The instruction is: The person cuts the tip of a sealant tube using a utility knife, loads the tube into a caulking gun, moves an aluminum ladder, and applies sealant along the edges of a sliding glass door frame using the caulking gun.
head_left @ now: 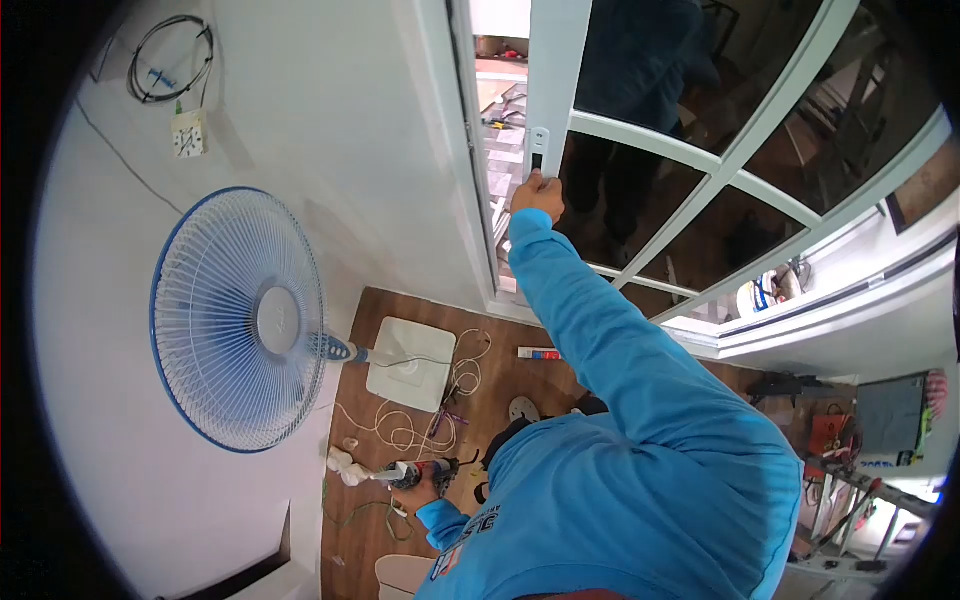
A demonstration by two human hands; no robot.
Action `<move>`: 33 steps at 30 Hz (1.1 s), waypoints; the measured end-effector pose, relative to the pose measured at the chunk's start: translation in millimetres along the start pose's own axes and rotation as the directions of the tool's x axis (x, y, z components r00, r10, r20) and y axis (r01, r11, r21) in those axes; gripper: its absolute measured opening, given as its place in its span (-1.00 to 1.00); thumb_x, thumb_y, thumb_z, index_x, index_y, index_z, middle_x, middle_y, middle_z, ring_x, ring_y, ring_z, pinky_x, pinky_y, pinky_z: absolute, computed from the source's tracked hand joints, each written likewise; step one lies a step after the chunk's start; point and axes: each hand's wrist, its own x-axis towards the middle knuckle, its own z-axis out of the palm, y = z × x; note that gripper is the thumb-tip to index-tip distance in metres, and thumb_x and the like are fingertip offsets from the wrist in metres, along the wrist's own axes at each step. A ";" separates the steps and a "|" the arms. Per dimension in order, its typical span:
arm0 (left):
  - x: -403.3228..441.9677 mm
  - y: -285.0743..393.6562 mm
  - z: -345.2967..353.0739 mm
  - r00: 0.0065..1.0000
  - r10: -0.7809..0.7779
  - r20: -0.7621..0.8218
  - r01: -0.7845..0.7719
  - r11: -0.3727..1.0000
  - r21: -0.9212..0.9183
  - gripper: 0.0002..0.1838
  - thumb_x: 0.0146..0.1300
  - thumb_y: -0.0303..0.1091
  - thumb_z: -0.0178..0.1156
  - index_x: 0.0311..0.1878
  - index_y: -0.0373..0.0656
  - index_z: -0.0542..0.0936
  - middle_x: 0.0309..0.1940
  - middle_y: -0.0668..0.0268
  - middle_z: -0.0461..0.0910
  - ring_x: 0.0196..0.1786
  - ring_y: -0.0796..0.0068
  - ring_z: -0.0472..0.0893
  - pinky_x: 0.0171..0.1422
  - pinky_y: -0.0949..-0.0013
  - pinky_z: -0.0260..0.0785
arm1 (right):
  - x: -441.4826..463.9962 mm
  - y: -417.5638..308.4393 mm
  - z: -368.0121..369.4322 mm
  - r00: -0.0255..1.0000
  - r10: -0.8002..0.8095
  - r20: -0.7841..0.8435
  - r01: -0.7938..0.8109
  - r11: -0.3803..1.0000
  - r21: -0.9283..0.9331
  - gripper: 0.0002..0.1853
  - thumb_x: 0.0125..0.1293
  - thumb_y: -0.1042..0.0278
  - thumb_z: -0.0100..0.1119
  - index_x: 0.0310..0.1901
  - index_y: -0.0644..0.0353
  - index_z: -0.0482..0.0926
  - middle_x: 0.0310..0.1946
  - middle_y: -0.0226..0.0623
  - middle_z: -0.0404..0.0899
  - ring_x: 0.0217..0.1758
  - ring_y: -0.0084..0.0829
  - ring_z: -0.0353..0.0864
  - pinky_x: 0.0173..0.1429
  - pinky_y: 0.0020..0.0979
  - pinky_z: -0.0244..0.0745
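My right hand (540, 196) reaches up to the white-framed glass sliding door (553, 75), its fingers closed at the recessed handle (538, 160) on the door's edge. Lower down, my left hand (415, 494) is wrapped round a caulking gun (432, 472), whose pale nozzle points left. Part of that hand is hidden behind the gun. A crumpled white wad (346, 467) lies just past the nozzle. Both arms are in blue sleeves. Through the narrow gap beside the door's edge, tools and a tiled floor show.
A standing fan (240, 320) with a white square base (410, 365) is at the left. Loose white cord (400, 440) lies on the wooden floor (500, 385). A wall socket (188, 134) hangs below coiled black cable (172, 60). A ladder (860, 520) stands at lower right.
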 end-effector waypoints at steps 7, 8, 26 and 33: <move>50.9 19.1 24.9 0.998 0.062 0.024 -0.060 0.996 -0.064 -0.09 -0.41 -0.50 0.55 0.15 -0.40 0.34 0.02 0.09 0.47 0.03 0.25 0.51 0.20 0.24 0.36 | 11.7 19.1 4.7 0.999 -0.014 -0.041 0.013 0.999 -0.041 -0.66 0.25 0.08 0.10 -0.35 0.27 0.52 -0.40 0.03 0.62 -0.25 0.08 0.61 -0.14 -0.06 0.48; 59.9 21.0 27.0 0.994 0.082 0.067 -0.081 0.997 -0.012 -0.10 -0.41 -0.50 0.55 0.15 -0.39 0.35 0.01 0.08 0.48 0.02 0.25 0.51 0.18 0.24 0.37 | 13.8 22.5 6.9 0.997 -0.021 -0.072 0.018 0.999 -0.044 -0.66 0.23 0.08 0.14 -0.38 0.27 0.52 -0.44 -0.02 0.62 -0.29 0.03 0.61 -0.17 -0.11 0.48; 193.2 2.6 65.9 0.931 0.079 0.357 -0.113 0.991 0.075 -0.08 -0.43 -0.50 0.51 0.16 -0.38 0.32 -0.04 0.12 0.49 -0.02 0.27 0.52 0.15 0.26 0.38 | 22.8 45.5 9.9 0.973 -0.001 -0.231 -0.023 0.995 -0.099 -0.68 0.18 0.09 0.19 -0.37 0.24 0.58 -0.42 -0.06 0.64 -0.28 -0.04 0.63 -0.11 -0.16 0.49; 212.3 -3.7 76.4 0.911 0.058 0.409 -0.063 0.998 0.001 -0.06 -0.45 -0.51 0.51 0.17 -0.35 0.31 0.00 0.11 0.45 0.03 0.26 0.49 0.19 0.24 0.35 | 5.6 16.5 67.4 0.826 -0.534 0.182 0.489 0.839 0.240 -0.60 0.12 0.20 0.27 -0.04 0.23 0.58 -0.14 -0.15 0.61 -0.19 -0.43 0.61 -0.07 -0.43 0.49</move>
